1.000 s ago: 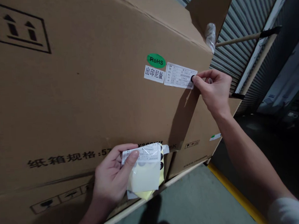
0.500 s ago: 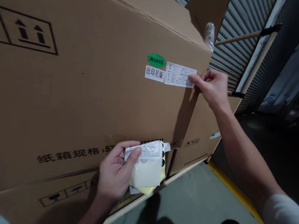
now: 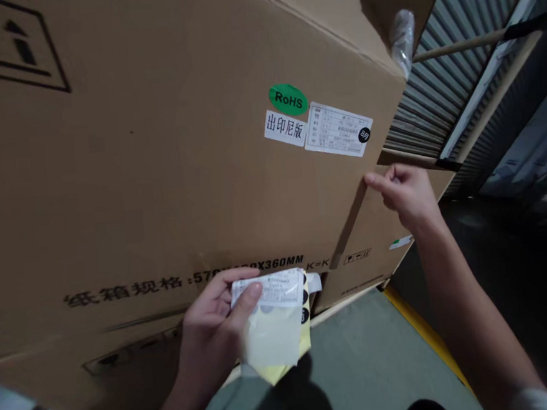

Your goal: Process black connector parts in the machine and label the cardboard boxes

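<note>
My left hand (image 3: 216, 324) is closed on a small stack of sticker sheets (image 3: 276, 336), thumb on top. A printed white label lies uppermost, and a yellow sheet with round black stickers shows behind it. In front of me a large cardboard box (image 3: 160, 194) carries a green RoHS sticker (image 3: 288, 99), a white label with large black characters (image 3: 284, 128) and a printed white label (image 3: 336, 129). A round black sticker (image 3: 365, 135) sits on that printed label's right end. Just below it, by the box's corner, my right hand (image 3: 408, 195) has curled fingers and no visible object in them.
Another cardboard box (image 3: 357, 274) stands behind on the right. Clear plastic wrap (image 3: 402, 40) pokes out at the large box's top corner. Rack poles (image 3: 459, 45) stand before a corrugated shutter (image 3: 485, 21). A yellow line (image 3: 417, 326) runs along the grey floor (image 3: 359, 361).
My right hand has come away from the printed label and moved down, exposing the round black sticker on it. The left hand still holds the sheets, and the view has shifted slightly.
</note>
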The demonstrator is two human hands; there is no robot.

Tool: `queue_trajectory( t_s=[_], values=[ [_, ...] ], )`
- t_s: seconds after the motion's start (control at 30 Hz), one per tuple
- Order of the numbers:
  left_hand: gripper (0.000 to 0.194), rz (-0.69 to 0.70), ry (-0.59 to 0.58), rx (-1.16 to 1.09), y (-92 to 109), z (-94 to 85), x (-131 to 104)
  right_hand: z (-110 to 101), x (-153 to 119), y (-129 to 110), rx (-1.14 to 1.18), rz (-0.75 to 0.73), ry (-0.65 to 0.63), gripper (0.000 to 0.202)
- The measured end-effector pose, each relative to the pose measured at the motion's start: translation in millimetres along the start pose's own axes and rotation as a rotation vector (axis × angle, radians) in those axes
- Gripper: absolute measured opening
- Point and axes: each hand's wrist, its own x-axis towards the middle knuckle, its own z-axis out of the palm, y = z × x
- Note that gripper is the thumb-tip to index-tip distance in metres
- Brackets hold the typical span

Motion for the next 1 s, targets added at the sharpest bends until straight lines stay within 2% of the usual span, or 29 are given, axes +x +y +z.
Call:
queue_trajectory(
  t_s=[0.1,0.17,0.23,0.3,0.33,0.4,0.5,0.6,0.7,0.77,0.83,0.9,1.0],
  values=[
    [0.041,-0.128,-0.036,-0.008,5,-1.1,-11,1,-54,50,0.101,0.363,-0.217,0.062],
    [0.048,-0.258,-0.046,-0.018,16,3.8,-22,6,-102,74,0.198,0.652,-0.294,0.068],
    [0.054,-0.408,-0.036,-0.020,39,14.0,-36,6,-151,74,0.337,0.983,-0.349,0.071],
    [0.055,-0.532,-0.033,-0.017,75,28.1,-50,-2,-189,43,0.524,1.248,-0.367,0.066],
    [0.054,-0.580,-0.037,-0.014,97,35.9,-56,-10,-200,17,0.637,1.345,-0.363,0.064],
    [0.051,-0.642,-0.054,-0.007,147,51.7,-67,-31,-201,-47,0.849,1.451,-0.352,0.065],
    [0.051,-0.649,-0.170,0.000,232,73.0,-79,-74,-166,-151,0.932,1.414,-0.285,0.071],
    [0.053,-0.616,-0.436,-0.046,323,89.0,-91,-122,-122,-252,0.819,1.253,-0.086,0.067],
    [0.055,-0.637,-0.741,-0.116,405,96.2,-110,-166,-103,-352,0.642,1.120,0.021,0.051],
    [0.059,-0.682,-0.931,-0.135,447,94.9,-129,-188,-112,-418,0.483,1.092,0.054,0.040],
    [0.067,-0.760,-1.114,-0.139,479,89.0,-156,-202,-136,-482,0.389,1.127,0.164,0.036],
    [0.071,-0.882,-1.276,-0.128,503,80.1,-190,-210,-171,-540,0.389,1.184,0.341,0.040],
    [0.053,-1.107,-1.432,-0.049,529,66.8,-254,-220,-233,-616,0.451,1.233,0.519,0.049]
  ],
)
